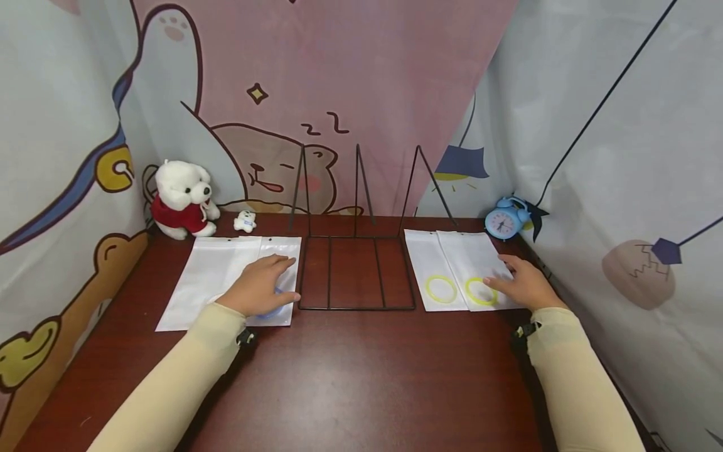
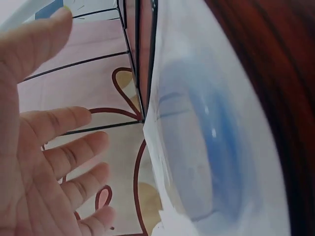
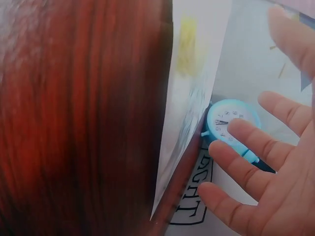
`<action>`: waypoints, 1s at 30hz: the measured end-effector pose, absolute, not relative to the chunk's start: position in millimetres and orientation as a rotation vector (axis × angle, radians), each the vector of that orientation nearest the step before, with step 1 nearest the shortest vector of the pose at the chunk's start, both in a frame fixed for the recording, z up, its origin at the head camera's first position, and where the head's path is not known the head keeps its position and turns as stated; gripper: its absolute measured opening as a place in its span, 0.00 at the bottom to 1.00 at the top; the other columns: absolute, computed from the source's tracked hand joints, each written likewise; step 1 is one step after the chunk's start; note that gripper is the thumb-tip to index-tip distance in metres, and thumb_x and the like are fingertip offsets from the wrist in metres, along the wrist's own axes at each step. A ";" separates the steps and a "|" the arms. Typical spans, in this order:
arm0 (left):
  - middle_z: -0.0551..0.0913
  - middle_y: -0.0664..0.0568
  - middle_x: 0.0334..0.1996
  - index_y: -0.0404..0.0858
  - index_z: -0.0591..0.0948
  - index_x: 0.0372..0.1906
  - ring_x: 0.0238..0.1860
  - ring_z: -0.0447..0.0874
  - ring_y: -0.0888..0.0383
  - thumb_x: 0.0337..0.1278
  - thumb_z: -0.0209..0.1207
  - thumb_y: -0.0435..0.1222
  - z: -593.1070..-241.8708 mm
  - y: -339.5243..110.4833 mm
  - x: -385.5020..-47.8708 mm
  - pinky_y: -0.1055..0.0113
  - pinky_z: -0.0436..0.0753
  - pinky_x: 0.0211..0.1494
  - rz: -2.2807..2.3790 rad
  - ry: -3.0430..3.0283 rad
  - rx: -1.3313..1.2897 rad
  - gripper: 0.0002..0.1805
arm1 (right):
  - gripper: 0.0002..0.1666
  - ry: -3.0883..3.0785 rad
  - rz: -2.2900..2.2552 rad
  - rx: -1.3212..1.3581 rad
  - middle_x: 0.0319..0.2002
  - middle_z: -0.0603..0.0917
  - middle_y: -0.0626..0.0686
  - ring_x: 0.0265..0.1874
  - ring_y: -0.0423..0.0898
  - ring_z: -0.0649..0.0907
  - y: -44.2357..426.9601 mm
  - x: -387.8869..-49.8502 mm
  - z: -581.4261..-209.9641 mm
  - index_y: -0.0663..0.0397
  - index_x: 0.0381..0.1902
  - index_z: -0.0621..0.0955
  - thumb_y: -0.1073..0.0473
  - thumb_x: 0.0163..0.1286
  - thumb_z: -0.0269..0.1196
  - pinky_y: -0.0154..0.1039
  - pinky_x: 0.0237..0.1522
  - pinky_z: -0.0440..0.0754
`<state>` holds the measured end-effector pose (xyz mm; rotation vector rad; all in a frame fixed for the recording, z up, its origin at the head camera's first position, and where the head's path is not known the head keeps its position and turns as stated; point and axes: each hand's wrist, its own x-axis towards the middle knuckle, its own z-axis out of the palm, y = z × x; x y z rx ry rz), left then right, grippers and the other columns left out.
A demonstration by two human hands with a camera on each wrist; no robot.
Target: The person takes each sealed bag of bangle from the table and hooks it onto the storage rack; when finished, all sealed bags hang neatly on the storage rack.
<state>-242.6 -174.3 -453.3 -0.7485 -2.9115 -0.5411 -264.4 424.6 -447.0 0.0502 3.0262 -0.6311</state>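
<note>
Left hand [image 1: 257, 286], fingers apart, over the left white pouches [image 1: 287, 277] — at least two, one blue ring [image 1: 272, 312] visible. Right hand [image 1: 528, 284], fingers apart, at the outer edge of two right pouches [image 1: 460, 260] — one yellow ring [image 1: 441, 301] on each. One black wire rack [image 1: 356, 237] between; one blue clock [image 1: 501, 223] behind.

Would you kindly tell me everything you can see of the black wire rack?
The black wire rack stands on the table between white bags on either side. Its thin rods, metal-looking, form a rectangular base with two inner bars; three pointed uprights rise at the back. It holds nothing. The left hand is near its left edge; contact is unclear.
</note>
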 end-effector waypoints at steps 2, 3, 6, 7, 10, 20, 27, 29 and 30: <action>0.77 0.34 0.69 0.31 0.73 0.74 0.71 0.74 0.33 0.58 0.71 0.53 -455.4 -170.7 -244.3 0.34 0.72 0.71 -0.558 -2.927 -0.739 0.45 | 0.60 3.021 -0.649 0.064 0.71 0.69 0.79 0.67 0.75 0.72 427.0 -264.2 -448.5 0.67 0.79 0.63 0.32 0.66 0.71 0.75 0.67 0.71; 0.77 0.34 0.69 0.31 0.73 0.74 0.70 0.74 0.33 0.58 0.71 0.53 -456.3 -169.2 -245.2 0.35 0.72 0.71 -0.565 -2.938 -0.733 0.45 | 0.59 3.019 -0.658 0.072 0.70 0.69 0.79 0.66 0.75 0.73 428.2 -264.0 -448.9 0.67 0.79 0.63 0.33 0.67 0.71 0.75 0.66 0.72; 0.77 0.34 0.69 0.30 0.73 0.75 0.70 0.74 0.33 0.58 0.71 0.52 -459.6 -165.4 -247.4 0.36 0.73 0.72 -0.599 -2.977 -0.720 0.45 | 0.58 3.009 -0.667 0.100 0.68 0.71 0.79 0.63 0.74 0.74 432.8 -263.9 -450.0 0.67 0.79 0.63 0.35 0.68 0.71 0.74 0.63 0.75; 0.77 0.34 0.69 0.30 0.73 0.75 0.71 0.74 0.33 0.58 0.72 0.52 -460.0 -164.4 -247.6 0.36 0.73 0.72 -0.614 -2.994 -0.714 0.46 | 0.58 3.001 -0.667 0.113 0.68 0.70 0.79 0.63 0.75 0.74 434.6 -264.1 -450.2 0.67 0.79 0.63 0.34 0.68 0.71 0.74 0.63 0.75; 0.76 0.34 0.70 0.30 0.72 0.75 0.72 0.73 0.34 0.58 0.72 0.52 -461.0 -161.6 -247.9 0.36 0.72 0.72 -0.652 -3.039 -0.690 0.46 | 0.60 2.970 -0.657 0.151 0.69 0.69 0.80 0.64 0.75 0.73 439.8 -264.4 -450.7 0.67 0.79 0.62 0.32 0.67 0.70 0.74 0.64 0.75; 0.74 0.32 0.72 0.27 0.72 0.74 0.74 0.71 0.33 0.61 0.72 0.49 -460.0 -150.9 -245.0 0.37 0.69 0.76 -0.696 -3.109 -0.683 0.44 | 0.56 2.902 -0.615 0.229 0.68 0.69 0.79 0.61 0.75 0.74 456.4 -265.5 -457.1 0.70 0.78 0.62 0.37 0.70 0.70 0.73 0.61 0.77; 0.71 0.32 0.74 0.28 0.70 0.76 0.76 0.68 0.33 0.63 0.70 0.50 -465.8 -147.2 -249.1 0.38 0.67 0.78 -0.724 -3.160 -0.642 0.44 | 0.51 2.890 -0.627 0.253 0.65 0.71 0.79 0.58 0.72 0.77 463.7 -268.9 -463.1 0.70 0.77 0.64 0.43 0.71 0.70 0.68 0.58 0.81; 0.71 0.32 0.74 0.28 0.71 0.75 0.76 0.68 0.33 0.64 0.70 0.49 -467.1 -147.3 -249.6 0.39 0.68 0.78 -0.729 -3.157 -0.649 0.43 | 0.50 2.886 -0.636 0.266 0.65 0.71 0.79 0.57 0.72 0.77 464.5 -269.2 -462.6 0.71 0.77 0.64 0.44 0.71 0.70 0.68 0.57 0.82; 0.72 0.32 0.74 0.28 0.71 0.76 0.76 0.68 0.34 0.64 0.70 0.48 -467.8 -147.6 -249.9 0.40 0.68 0.78 -0.734 -3.158 -0.648 0.43 | 0.50 2.886 -0.638 0.267 0.65 0.71 0.80 0.57 0.72 0.77 464.5 -269.2 -462.2 0.71 0.76 0.64 0.45 0.71 0.70 0.68 0.57 0.82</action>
